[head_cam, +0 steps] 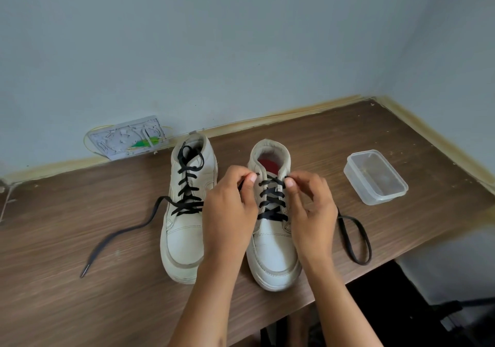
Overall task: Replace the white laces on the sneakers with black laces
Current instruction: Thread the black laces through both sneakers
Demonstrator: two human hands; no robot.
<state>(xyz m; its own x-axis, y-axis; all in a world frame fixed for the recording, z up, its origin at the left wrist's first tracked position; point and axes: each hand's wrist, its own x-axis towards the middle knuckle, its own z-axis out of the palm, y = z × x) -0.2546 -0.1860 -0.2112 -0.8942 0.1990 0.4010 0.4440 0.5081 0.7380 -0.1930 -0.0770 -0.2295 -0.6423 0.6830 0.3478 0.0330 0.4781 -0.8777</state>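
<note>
Your two white sneakers stand side by side on the wood-grain surface (80, 306), toes toward you and heels toward the wall, long axes running near to far. Take the right sneaker (273, 244) as your landmark: its smooth, leather-like upper is stitched round the toe, its collar is padded, and a red insole shows inside. A flat black lace (272, 202) crosses its eyelets in neat rungs. Your left hand (230, 212) has curled fingers pinching that lace at the top eyelet on the shoe's left side; your right hand (310, 212) pinches it at the top eyelet on the right side. To the right of the shoe, below your right hand, the lace's free end (356, 239) lies in a long loop on the surface.

Just left of the landmark stands the left sneaker (184, 239), already laced in black — its loose lace tail (120, 236) snakes away leftward, ending in a pale tip. Right of the landmark and apart from it sits a clear plastic tub (375, 177), rectangular with rounded corners — beyond the left sneaker, a flat white panel (126, 139) leans against the wall
</note>
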